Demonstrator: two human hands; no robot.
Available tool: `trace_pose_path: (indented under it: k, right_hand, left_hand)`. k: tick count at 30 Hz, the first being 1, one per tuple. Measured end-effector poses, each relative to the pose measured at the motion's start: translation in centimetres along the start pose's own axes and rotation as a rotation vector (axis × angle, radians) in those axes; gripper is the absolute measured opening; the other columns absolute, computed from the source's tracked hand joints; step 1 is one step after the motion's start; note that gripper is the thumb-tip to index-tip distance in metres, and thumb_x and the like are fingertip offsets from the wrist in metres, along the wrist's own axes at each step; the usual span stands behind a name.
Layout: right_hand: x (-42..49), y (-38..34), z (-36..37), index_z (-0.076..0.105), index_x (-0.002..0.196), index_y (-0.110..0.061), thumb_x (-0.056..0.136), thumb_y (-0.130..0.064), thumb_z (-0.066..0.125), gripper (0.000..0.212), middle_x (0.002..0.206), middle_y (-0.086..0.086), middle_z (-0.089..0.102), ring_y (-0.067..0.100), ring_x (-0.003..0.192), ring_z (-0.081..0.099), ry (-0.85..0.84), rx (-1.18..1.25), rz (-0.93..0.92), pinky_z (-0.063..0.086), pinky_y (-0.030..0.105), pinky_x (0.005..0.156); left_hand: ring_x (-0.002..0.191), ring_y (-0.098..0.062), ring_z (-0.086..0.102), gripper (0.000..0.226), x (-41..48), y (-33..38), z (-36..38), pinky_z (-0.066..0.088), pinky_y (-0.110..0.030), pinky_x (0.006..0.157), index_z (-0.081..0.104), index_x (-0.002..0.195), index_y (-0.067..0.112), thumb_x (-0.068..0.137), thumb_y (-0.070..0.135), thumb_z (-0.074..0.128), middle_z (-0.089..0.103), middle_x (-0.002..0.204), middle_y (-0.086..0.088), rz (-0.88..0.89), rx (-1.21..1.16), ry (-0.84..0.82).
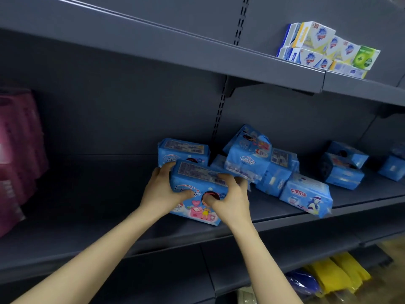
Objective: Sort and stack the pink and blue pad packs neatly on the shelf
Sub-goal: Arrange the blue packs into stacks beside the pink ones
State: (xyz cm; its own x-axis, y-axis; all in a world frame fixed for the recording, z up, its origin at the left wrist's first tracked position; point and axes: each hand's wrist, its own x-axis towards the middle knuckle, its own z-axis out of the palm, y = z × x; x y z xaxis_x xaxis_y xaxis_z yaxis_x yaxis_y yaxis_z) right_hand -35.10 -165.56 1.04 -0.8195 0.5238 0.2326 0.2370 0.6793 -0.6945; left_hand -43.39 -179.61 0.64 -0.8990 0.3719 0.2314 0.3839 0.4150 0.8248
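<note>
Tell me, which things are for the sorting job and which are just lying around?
Job: blue pack in left hand and right hand, blue pile, pink packs, shelf.
Lying about: soap boxes, yellow items below.

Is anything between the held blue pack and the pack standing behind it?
Nothing visible: left hand and right hand grip the held pack directly before the standing pack; the jumbled packs lie to its right.

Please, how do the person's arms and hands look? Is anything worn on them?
The left hand and the right hand are bare: no gloves, and no rings that I can see. The forearms are bare too, with no sleeves in view and no watch or bracelet at either wrist.
</note>
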Motion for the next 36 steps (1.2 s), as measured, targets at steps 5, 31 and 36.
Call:
trace_pose_path:
  k: [5,31,36]
  right_hand:
    - [-0.4,-1.6,0.6,0.048,0.131,-0.024,0.072,-0.026,0.076,0.066,0.13,0.003,0.035,0.022,0.113,0.049,-0.03,0.037,-0.038,0.038,0.024,0.082]
    - [-1.0,-9.1,7.9,0.04,0.14,-0.027,0.08,-0.032,0.071,0.068,0.152,0.003,0.02,0.025,0.122,0.047,-0.15,-0.045,-0.349,0.041,0.029,0.093]
    - [-0.4,-9.8,9.8,0.041,0.141,-0.024,0.083,-0.03,0.068,0.064,0.15,0.003,0.023,0.024,0.125,0.046,-0.185,-0.071,-0.388,0.041,0.029,0.095]
  left_hand:
    - [0.114,-0.018,0.05,0.082,-0.2,-1.0,-2.5,0.038,-0.025,0.084,0.044,0.134,0.021,0.062,0.03,0.084,0.05,0.125,-0.003,-0.01,0.019,0.052]
    - [0.106,-0.026,0.056,0.078,-3.8,-5.5,-11.9,0.041,-0.025,0.081,0.038,0.139,0.027,0.071,0.03,0.076,0.047,0.119,-0.005,-0.186,0.327,0.175]
    - [0.112,-0.027,0.053,0.078,-3.4,-5.9,-12.7,0.04,-0.026,0.083,0.034,0.143,0.023,0.076,0.033,0.073,0.047,0.128,-0.009,-0.196,0.437,0.171]
